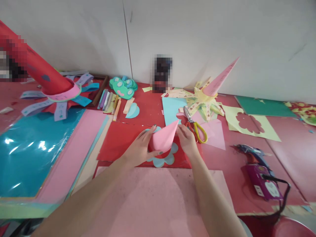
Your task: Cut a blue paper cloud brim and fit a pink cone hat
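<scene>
A pink paper cone point(163, 138) lies on its side between my hands, its point aimed up and to the right. My left hand point(142, 144) is wrapped round the wide end, thumb in front and fingers behind. Close to the point, my right hand point(185, 137) pinches the cone's right edge. Under the cone is a light blue paper ring with a scalloped edge point(159, 162), partly hidden by my left hand and the cone. Both rest on a red sheet point(118, 140). Scissors with red and yellow handles point(201, 135) lie just beyond my right hand.
A glue gun point(254, 153) and a purple power box point(263, 182) with a black cord are at right. A finished pink cone hat point(219, 82) with yellow strips stands behind. Left are a red paper cone hat point(53, 74), markers point(107, 100) and stacked coloured sheets point(71, 154).
</scene>
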Motion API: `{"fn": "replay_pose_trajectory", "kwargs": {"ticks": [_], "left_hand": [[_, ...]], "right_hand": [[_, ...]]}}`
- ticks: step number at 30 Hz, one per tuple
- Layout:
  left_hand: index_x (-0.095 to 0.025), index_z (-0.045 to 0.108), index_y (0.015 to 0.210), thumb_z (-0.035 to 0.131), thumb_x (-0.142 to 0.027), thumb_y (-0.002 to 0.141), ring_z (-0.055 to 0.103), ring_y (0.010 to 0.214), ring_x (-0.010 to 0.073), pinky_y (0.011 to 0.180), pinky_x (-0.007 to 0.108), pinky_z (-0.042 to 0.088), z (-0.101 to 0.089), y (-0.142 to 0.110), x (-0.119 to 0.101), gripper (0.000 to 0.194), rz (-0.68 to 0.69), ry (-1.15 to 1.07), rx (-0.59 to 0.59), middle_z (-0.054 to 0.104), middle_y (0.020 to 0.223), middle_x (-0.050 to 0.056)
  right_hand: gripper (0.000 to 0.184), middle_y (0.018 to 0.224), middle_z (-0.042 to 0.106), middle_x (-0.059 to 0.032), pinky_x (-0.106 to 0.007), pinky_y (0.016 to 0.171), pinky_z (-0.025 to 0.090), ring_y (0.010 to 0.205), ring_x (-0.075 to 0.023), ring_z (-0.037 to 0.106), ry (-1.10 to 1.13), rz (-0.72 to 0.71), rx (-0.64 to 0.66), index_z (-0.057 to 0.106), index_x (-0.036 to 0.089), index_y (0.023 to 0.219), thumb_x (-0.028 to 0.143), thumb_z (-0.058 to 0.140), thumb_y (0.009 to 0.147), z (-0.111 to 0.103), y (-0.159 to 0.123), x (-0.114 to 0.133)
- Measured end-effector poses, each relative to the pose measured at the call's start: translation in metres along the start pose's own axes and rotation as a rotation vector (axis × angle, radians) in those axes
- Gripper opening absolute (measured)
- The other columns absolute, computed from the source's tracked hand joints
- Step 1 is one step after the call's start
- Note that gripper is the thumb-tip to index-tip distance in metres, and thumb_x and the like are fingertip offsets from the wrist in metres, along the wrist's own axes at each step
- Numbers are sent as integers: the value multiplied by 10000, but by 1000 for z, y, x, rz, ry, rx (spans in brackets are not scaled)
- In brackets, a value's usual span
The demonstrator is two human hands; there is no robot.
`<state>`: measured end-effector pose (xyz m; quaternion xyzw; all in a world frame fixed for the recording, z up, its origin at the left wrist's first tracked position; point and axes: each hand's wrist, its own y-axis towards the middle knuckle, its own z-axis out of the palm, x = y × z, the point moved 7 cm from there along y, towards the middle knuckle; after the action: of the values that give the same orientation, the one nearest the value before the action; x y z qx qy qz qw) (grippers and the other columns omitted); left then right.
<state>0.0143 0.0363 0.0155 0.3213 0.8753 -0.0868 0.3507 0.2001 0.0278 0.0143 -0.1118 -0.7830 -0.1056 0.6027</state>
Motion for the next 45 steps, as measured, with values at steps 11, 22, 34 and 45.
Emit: {"fn": "replay_pose_trajectory", "kwargs": {"ticks": [11,22,34,45], "left_hand": [[-297,204,1445,705,-482,724,372,1342,312,1097,517,311,4,4,3,897,1,-29,35,422,1452,81],[-287,224,1418,713,-417,726,344,1363,309,1085,528,341,4,4,3,858,20,19,5,397,1471,93],[-271,246,1424,671,-336,759,334,1364,314,1072,527,353,3,4,6,792,-43,-27,-10,368,1489,94],[-270,233,1452,656,-335,776,511,1223,263,993,462,435,-6,7,7,800,-105,-180,-80,564,1309,95]], "right_hand": [[216,922,717,-75,-341,795,509,851,-217,666,-171,-63,95,647,191,842,330,505,758,7,1,0],[205,904,716,-53,-331,771,512,851,-218,671,-147,-44,92,644,194,864,290,500,754,7,-1,0],[212,905,715,-60,-341,776,515,834,-214,668,-128,-49,85,642,194,841,336,503,765,7,0,0],[310,954,722,-64,-362,835,521,921,-220,666,2,-5,26,649,205,951,458,508,842,4,-3,4]]}}
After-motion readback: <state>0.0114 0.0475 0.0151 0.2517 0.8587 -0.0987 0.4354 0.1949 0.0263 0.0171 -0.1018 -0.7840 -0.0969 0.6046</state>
